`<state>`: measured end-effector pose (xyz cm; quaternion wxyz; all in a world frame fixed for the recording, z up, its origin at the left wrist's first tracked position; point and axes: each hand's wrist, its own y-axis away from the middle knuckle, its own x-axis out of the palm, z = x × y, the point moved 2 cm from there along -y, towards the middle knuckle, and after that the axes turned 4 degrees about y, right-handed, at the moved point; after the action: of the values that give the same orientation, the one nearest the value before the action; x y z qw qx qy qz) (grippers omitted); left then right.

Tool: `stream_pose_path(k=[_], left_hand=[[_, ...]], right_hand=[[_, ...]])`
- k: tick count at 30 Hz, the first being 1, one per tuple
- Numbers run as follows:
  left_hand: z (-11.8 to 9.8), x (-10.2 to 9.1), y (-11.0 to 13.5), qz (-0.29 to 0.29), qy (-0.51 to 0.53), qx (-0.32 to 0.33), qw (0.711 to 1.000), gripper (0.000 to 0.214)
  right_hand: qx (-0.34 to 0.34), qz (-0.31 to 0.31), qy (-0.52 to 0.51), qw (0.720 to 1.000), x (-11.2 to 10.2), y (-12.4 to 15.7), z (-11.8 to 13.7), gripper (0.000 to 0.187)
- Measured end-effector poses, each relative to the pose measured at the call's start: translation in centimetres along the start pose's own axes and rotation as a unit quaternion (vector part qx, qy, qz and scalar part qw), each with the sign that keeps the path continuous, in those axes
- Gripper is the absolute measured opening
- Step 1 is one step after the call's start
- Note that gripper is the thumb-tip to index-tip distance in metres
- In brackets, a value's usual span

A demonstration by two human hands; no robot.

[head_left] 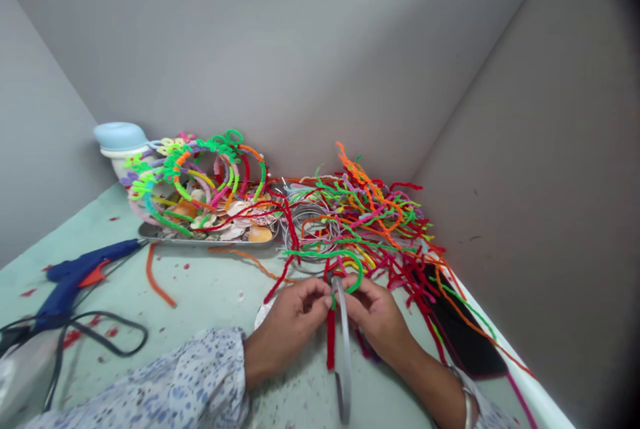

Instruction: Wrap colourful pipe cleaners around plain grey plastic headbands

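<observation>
Near the front middle of the table, both hands meet around a grey headband (344,362) seen edge-on. A green pipe cleaner (358,266) curves over my right hand, with one end down at the band. My left hand (295,312) pinches at that green end by the band's left side. On the other side, my right hand (383,322) has its thumb and fingers closed on the headband and the green pipe cleaner. A red pipe cleaner strip (331,346) hangs or lies just left of the band; whether it is attached is unclear.
Behind the hands lie a heap of coloured pipe cleaners (370,209) and coiled grey bands (307,226). A metal tray (200,240) of shells carries finished-looking wrapped headbands (205,179). A blue glue gun (75,276) with its cord lies left, a black phone-like slab (465,329) right.
</observation>
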<state>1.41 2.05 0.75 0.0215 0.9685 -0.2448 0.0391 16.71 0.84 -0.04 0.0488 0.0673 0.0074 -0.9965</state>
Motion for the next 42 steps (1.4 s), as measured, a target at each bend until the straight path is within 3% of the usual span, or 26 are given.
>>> stream_pose_path(k=[8, 19, 31, 42], left_hand=[[0.5, 0.1, -0.5, 0.008, 0.039, -0.026, 0.999, 0.019], [0.8, 0.1, -0.8, 0.041, 0.129, -0.047, 0.990, 0.029], [0.9, -0.3, -0.7, 0.061, 0.103, -0.041, 0.992, 0.029], [0.3, -0.2, -0.6, 0.108, 0.131, -0.039, 0.985, 0.027]], right_hand=[[-0.034, 0.002, 0.038, 0.999, 0.0, -0.1, -0.5, 0.022], [-0.021, 0.042, -0.013, 0.999, -0.1, 0.1, -0.8, 0.020], [-0.023, 0.080, -0.030, 0.996, -0.2, 0.2, 0.3, 0.026], [-0.001, 0.148, -0.081, 0.986, -0.7, -0.1, -0.5, 0.026]])
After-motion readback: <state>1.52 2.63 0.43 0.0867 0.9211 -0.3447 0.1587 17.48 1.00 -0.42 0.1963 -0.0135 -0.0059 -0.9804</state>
